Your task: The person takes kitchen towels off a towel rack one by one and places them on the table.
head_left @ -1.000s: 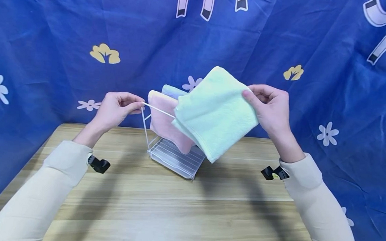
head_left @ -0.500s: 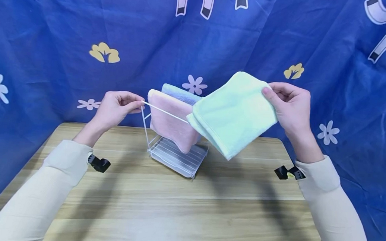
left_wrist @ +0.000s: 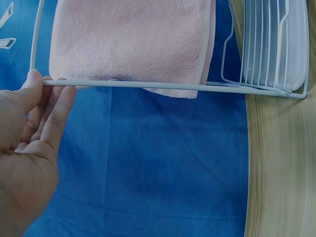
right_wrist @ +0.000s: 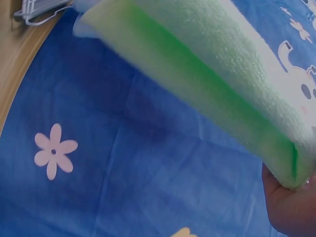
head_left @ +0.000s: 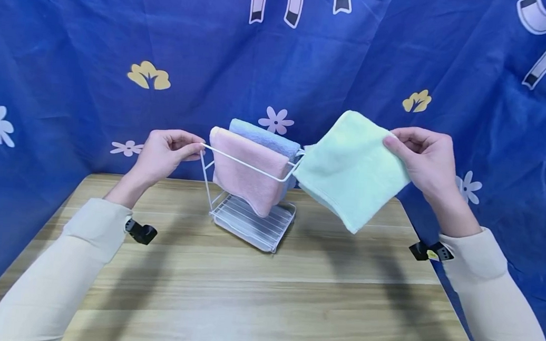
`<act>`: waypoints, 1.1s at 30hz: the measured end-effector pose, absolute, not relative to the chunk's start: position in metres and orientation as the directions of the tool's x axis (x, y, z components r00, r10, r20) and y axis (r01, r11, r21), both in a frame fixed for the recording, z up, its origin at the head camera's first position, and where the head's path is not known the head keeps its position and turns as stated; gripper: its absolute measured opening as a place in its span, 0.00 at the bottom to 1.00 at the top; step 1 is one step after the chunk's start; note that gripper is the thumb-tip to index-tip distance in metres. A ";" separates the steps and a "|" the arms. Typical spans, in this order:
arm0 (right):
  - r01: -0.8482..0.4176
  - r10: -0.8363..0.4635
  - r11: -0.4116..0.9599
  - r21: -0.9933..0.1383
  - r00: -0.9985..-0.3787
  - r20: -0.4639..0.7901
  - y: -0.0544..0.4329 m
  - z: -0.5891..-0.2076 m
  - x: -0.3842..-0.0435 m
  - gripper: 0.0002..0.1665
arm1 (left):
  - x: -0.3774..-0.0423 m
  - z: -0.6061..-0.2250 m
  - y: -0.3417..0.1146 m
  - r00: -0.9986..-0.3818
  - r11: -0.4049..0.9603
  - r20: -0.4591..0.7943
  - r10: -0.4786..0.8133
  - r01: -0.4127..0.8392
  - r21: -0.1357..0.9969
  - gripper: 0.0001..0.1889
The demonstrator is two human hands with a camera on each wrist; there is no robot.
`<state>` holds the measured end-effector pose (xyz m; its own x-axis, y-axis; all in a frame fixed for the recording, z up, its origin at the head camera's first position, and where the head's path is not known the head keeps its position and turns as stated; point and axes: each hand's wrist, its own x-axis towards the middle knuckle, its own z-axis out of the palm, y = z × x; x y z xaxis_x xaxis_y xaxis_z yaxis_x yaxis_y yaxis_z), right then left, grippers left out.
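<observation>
With thumb and fingertips, my left hand (head_left: pixel 167 152) pinches the upper left corner of a white wire rack (head_left: pixel 249 166); the left wrist view shows the thumb and fingers on the wire. A pink towel (head_left: pixel 249 171) hangs on the rack, and a blue towel (head_left: pixel 266 134) hangs behind it. Off to the right, my right hand (head_left: pixel 423 157) pinches the right corner of a folded pale green towel (head_left: pixel 354 171), held in the air. The green towel's left edge lies in front of the rack's right end, and I cannot tell whether they touch. In the right wrist view its fold hides most of the fingers.
The rack's base holds a shallow white tray (head_left: pixel 245 232) under a wire grid, standing on a wooden table (head_left: pixel 244 306). A blue patterned cloth (head_left: pixel 205 55) hangs behind and at both sides. Dark wrist cameras (head_left: pixel 140 231) sit at both sleeves.
My right hand has moved right with the green towel, away from the rack's front, uncovering more of the pink and blue towels and the rack's right end. The left hand has stayed put.
</observation>
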<state>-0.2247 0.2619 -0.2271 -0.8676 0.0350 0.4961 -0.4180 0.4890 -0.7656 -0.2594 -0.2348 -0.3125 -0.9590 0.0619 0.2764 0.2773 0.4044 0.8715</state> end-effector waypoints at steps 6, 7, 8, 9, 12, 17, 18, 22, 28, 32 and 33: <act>-0.410 -0.033 0.581 -0.703 -0.875 0.483 0.272 -0.233 -0.226 0.14 | -0.261 -0.315 -0.236 -0.955 0.396 0.289 0.067 0.292 0.871 0.15; -0.404 -0.041 0.593 -0.696 -0.879 0.475 0.274 -0.235 -0.227 0.15 | -0.261 -0.315 -0.236 -0.954 0.394 0.293 0.069 0.296 0.870 0.15; -0.400 -0.049 0.604 -0.690 -0.882 0.468 0.276 -0.236 -0.227 0.15 | -0.261 -0.315 -0.235 -0.952 0.393 0.297 0.069 0.300 0.869 0.15; -0.393 -0.056 0.615 -0.683 -0.886 0.460 0.278 -0.238 -0.228 0.16 | -0.261 -0.315 -0.235 -0.951 0.392 0.302 0.071 0.305 0.868 0.15; -0.381 -0.072 0.644 -0.663 -0.893 0.444 0.283 -0.242 -0.229 0.16 | -0.261 -0.314 -0.234 -0.948 0.390 0.309 0.072 0.312 0.866 0.14; -0.367 -0.096 0.661 -0.655 -0.906 0.411 0.289 -0.252 -0.231 0.16 | -0.260 -0.314 -0.235 -0.951 0.397 0.302 0.068 0.304 0.866 0.14; -0.368 -0.103 0.661 -0.655 -0.908 0.406 0.290 -0.254 -0.232 0.16 | -0.260 -0.314 -0.236 -0.951 0.397 0.301 0.067 0.303 0.866 0.14; -0.376 -0.141 0.662 -0.648 -0.912 0.385 0.290 -0.264 -0.233 0.15 | -0.260 -0.314 -0.236 -0.951 0.397 0.302 0.066 0.303 0.867 0.14; -0.369 -0.173 0.654 -0.661 -0.923 0.344 0.288 -0.279 -0.234 0.11 | -0.259 -0.313 -0.235 -0.951 0.395 0.300 0.070 0.303 0.867 0.14; -0.361 -0.200 0.637 -0.681 -0.931 0.306 0.287 -0.288 -0.235 0.10 | -0.259 -0.313 -0.236 -0.953 0.403 0.295 0.073 0.298 0.865 0.14; -0.364 -0.212 0.635 -0.681 -0.930 0.299 0.286 -0.291 -0.236 0.09 | -0.258 -0.313 -0.236 -0.953 0.404 0.293 0.073 0.297 0.865 0.14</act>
